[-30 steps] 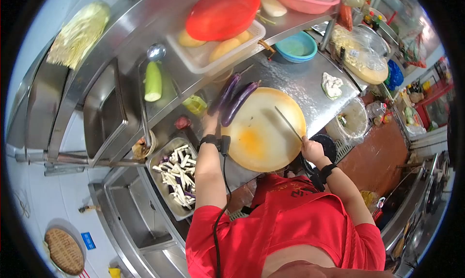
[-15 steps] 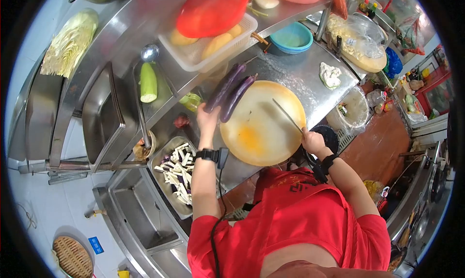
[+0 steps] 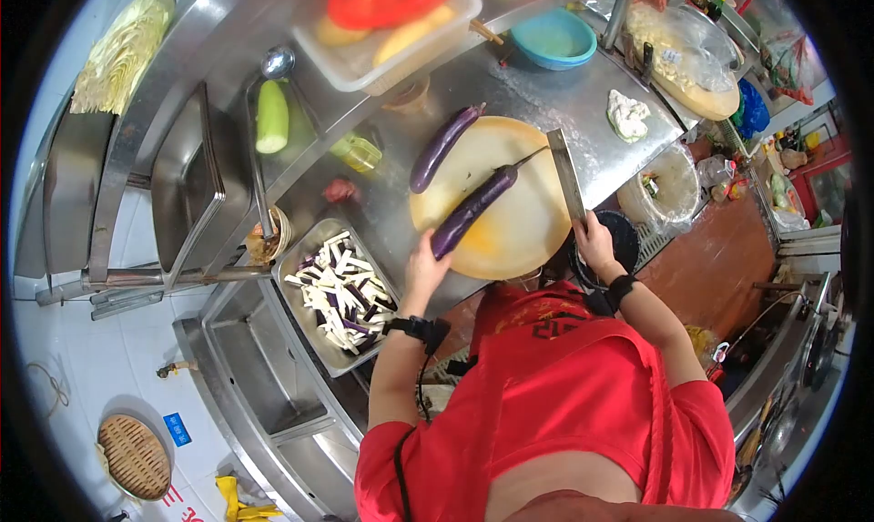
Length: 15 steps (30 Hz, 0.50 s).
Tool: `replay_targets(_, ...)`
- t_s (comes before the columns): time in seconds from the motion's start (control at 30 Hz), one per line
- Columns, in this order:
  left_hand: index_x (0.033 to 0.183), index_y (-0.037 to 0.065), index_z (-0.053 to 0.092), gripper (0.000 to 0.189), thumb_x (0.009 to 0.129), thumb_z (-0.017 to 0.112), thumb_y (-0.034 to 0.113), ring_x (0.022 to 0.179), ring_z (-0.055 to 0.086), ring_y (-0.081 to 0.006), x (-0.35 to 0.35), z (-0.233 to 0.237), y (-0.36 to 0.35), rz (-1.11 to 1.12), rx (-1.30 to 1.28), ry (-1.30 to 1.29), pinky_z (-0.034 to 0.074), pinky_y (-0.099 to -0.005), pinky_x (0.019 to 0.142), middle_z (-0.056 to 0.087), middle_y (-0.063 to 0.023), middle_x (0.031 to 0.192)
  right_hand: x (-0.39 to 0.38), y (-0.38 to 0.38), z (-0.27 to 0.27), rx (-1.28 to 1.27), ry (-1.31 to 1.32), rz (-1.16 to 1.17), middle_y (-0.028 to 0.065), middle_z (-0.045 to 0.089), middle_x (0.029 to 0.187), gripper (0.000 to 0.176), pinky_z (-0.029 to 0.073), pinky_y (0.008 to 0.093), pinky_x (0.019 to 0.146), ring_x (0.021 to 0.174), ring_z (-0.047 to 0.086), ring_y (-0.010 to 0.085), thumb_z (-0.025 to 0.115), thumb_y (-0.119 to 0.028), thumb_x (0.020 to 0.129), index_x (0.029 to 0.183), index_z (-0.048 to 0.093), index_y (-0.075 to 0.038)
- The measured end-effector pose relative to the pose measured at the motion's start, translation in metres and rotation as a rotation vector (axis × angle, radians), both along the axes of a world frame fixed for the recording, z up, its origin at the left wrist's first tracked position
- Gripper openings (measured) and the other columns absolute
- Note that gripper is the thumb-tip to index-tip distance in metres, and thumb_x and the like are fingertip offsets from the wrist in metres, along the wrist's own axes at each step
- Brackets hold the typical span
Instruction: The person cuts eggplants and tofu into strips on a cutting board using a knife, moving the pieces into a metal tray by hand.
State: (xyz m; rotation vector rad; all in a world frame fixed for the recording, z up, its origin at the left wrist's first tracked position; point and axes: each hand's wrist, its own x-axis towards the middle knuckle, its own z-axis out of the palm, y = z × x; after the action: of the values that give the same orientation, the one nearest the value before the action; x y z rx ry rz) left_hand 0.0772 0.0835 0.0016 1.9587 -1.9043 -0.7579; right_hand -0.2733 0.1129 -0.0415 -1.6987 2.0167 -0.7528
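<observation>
My left hand (image 3: pixel 426 265) is closed around the near end of a purple eggplant (image 3: pixel 473 210), which lies slanted across the round cutting board (image 3: pixel 523 249). Its stem end points toward the blade. In my right hand (image 3: pixel 595 242) is the handle of a cleaver (image 3: pixel 568 176), its blade upright over the board's right edge. A second eggplant (image 3: pixel 443 147) rests at the board's upper left edge, touched by neither hand. To the left of my left forearm, a metal tray (image 3: pixel 330 358) holds cut eggplant strips (image 3: pixel 341 290).
A shelf at the upper left bears a white basket (image 3: pixel 387 74) with a red colander above it, and a pale green gourd (image 3: pixel 271 117). Behind the board stand a blue bowl (image 3: pixel 553 40) and a lump of dough (image 3: pixel 627 114). A lined bin (image 3: pixel 660 194) is at the right.
Both eggplants were together in or by my left hand; now one lies apart at the board's edge and the other is over the board. The cleaver has swung upright, farther right.
</observation>
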Motion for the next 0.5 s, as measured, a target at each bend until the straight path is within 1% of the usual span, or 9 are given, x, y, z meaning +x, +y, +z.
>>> replay_targets(0.03, 0.128, 0.009, 0.041, 0.069, 0.069, 0.07, 0.027, 0.098, 0.057, -0.0371, -0.003, -0.005, 0.001, -0.049, -0.07, -0.099, 0.044, -0.0427, 0.085, 0.059, -0.02, 0.108, -0.002, 0.001, 0.003, -0.039, -0.032, 0.004, 0.0267, 0.059, 0.071, 0.027, 0.044, 0.0531, 0.06, 0.067, 0.057, 0.0447, 0.051, -0.026, 0.087, 0.101, 0.049, -0.004)
replay_targets(0.07, 0.128, 0.009, 0.041, 0.069, 0.069, 0.07, 0.027, 0.098, 0.057, -0.0371, -0.007, -0.012, -0.001, -0.052, -0.067, -0.097, 0.044, -0.0427, 0.085, 0.059, -0.02, 0.108, -0.004, 0.005, 0.006, -0.048, -0.029, 0.025, 0.026, 0.059, 0.07, 0.026, 0.044, 0.0524, 0.06, 0.066, 0.057, 0.0441, 0.051, -0.026, 0.087, 0.102, 0.049, -0.004)
replay_targets(0.13, 0.129, 0.015, 0.041, 0.069, 0.068, 0.071, 0.027, 0.105, 0.051, -0.0366, -0.026, -0.004, -0.004, -0.14, -0.355, -0.245, 0.041, -0.0457, 0.089, 0.051, -0.0188, 0.119, -0.005, 0.007, 0.026, -0.013, 0.02, 0.105, 0.0252, 0.059, 0.069, 0.025, 0.045, 0.0517, 0.059, 0.066, 0.058, 0.0431, 0.051, -0.025, 0.087, 0.101, 0.049, -0.004)
replay_targets(0.2, 0.129, 0.015, 0.041, 0.069, 0.068, 0.071, 0.028, 0.106, 0.05, -0.0352, -0.048, 0.0, -0.017, -0.196, -0.332, -0.274, 0.04, -0.046, 0.089, 0.049, -0.0178, 0.121, -0.004, 0.0, 0.045, 0.006, 0.133, 0.261, 0.0218, 0.059, 0.067, 0.021, 0.047, 0.0486, 0.056, 0.063, 0.059, 0.0391, 0.05, -0.023, 0.087, 0.098, 0.049, -0.005)
replay_targets(0.23, 0.13, 0.016, 0.04, 0.07, 0.068, 0.071, 0.03, 0.108, 0.049, -0.0337, -0.058, 0.001, -0.024, -0.254, -0.315, -0.307, 0.039, -0.0463, 0.089, 0.047, -0.0167, 0.123, -0.001, -0.001, 0.051, 0.005, 0.135, 0.263, 0.0218, 0.059, 0.067, 0.021, 0.047, 0.0486, 0.056, 0.063, 0.059, 0.0391, 0.05, -0.023, 0.087, 0.098, 0.049, -0.005)
replay_targets(0.3, 0.129, 0.016, 0.041, 0.068, 0.069, 0.07, 0.029, 0.107, 0.049, -0.0326, -0.077, 0.0, -0.034, -0.211, -0.305, -0.362, 0.038, -0.0462, 0.089, 0.047, -0.0159, 0.121, 0.006, -0.004, 0.061, 0.046, 0.225, 0.338, 0.0198, 0.06, 0.066, 0.018, 0.048, 0.0473, 0.056, 0.062, 0.06, 0.0365, 0.05, -0.022, 0.086, 0.095, 0.048, -0.006)
replay_targets(0.37, 0.128, 0.015, 0.041, 0.065, 0.071, 0.069, 0.029, 0.107, 0.049, -0.0314, -0.084, -0.005, -0.042, -0.171, -0.297, -0.416, 0.036, -0.0462, 0.09, 0.048, -0.015, 0.119, 0.011, -0.005, 0.064, 0.049, 0.244, 0.342, 0.0191, 0.06, 0.065, 0.016, 0.049, 0.0469, 0.055, 0.061, 0.061, 0.0362, 0.049, -0.021, 0.086, 0.093, 0.047, -0.006)
replay_targets(0.43, 0.128, 0.017, 0.042, 0.061, 0.073, 0.067, 0.029, 0.104, 0.05, -0.0289, -0.082, -0.018, -0.048, -0.137, -0.353, -0.505, 0.036, -0.0465, 0.086, 0.049, -0.0132, 0.117, 0.016, -0.008, 0.064, 0.18, 0.309, 0.348, 0.0198, 0.06, 0.065, 0.016, 0.049, 0.0471, 0.055, 0.062, 0.061, 0.0363, 0.047, -0.02, 0.086, 0.09, 0.046, -0.005)
replay_targets(0.5, 0.127, 0.017, 0.043, 0.058, 0.075, 0.066, 0.027, 0.103, 0.051, -0.0283, -0.078, -0.025, -0.05, -0.157, -0.355, -0.51, 0.036, -0.0464, 0.085, 0.05, -0.0119, 0.117, 0.016, -0.011, 0.071, 0.221, 0.315, 0.349, 0.0204, 0.061, 0.066, 0.016, 0.049, 0.0471, 0.056, 0.063, 0.062, 0.0366, 0.046, -0.02, 0.086, 0.089, 0.045, -0.004)
